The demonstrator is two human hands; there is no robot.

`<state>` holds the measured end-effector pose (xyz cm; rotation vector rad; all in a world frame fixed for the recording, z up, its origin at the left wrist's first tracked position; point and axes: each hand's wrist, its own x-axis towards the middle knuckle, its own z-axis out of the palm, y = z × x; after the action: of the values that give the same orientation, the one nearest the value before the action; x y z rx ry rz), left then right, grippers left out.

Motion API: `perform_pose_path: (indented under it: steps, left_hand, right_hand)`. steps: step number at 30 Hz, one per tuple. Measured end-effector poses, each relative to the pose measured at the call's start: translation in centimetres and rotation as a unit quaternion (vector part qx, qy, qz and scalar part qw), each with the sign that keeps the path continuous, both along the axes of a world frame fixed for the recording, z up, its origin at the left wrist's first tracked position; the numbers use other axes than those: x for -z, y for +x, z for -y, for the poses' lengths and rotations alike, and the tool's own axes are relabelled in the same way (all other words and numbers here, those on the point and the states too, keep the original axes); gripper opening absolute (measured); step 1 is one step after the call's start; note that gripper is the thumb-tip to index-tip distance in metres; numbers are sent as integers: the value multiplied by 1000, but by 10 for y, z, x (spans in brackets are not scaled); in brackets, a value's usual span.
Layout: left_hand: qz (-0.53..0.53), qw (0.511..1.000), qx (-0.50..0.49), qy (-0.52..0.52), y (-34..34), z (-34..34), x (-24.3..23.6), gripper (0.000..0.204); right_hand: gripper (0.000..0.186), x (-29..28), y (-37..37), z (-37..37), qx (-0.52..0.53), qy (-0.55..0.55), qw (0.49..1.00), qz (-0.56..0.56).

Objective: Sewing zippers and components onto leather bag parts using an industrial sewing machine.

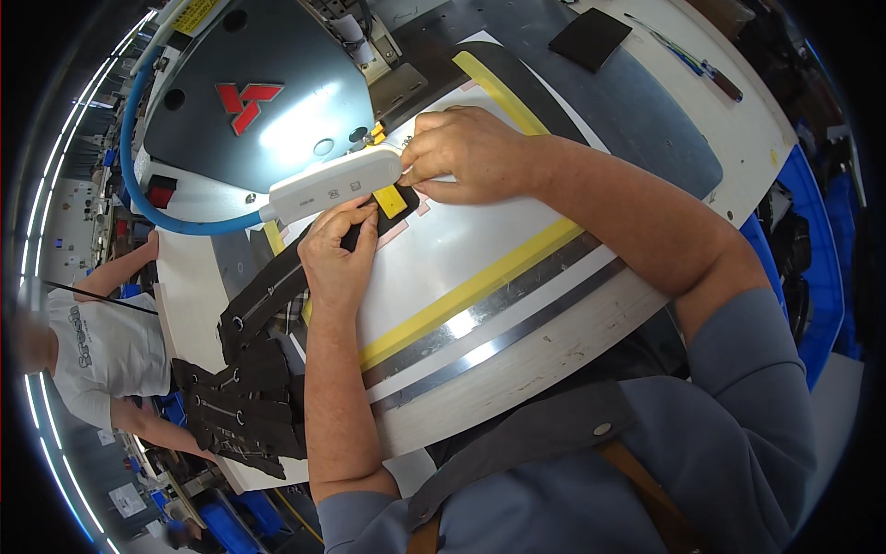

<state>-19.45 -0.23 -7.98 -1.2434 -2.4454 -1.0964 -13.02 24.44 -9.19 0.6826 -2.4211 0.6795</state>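
My left hand [338, 249] is closed, with thumb and fingers gripping the end of a black fabric strip [268, 295] that has a zipper and metal rings. The strip trails to the left over the table. Beside these fingertips a small yellow piece [390, 201] lies on the black material. Just right of a white lamp [332, 187], my right hand [475, 152] has its fingers pinched together; the lamp's end partly hides what they hold. Below both hands is a white sheet [434, 277] edged with yellow tape [480, 286].
A dark sewing machine [305, 74] stands at the back left, with a blue hose [138, 175] running to the lamp. More black strips [240, 415] are piled at the left, near another person [111, 351]. A screwdriver [722, 81] and a black square [591, 40] lie far right, above blue bins [817, 249].
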Motion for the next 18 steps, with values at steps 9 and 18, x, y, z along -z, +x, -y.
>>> perform_pose_path:
  steps: [9,18]
  left_hand:
    - [22,1000,-9,-20,1,2,-2,9]
    - [11,1000,-4,-8,0,3,1,11]
  right_hand:
    - [14,-1,1,0,0,-5,1000,5]
    - [14,0,-1,-1,1,-5,1000,14]
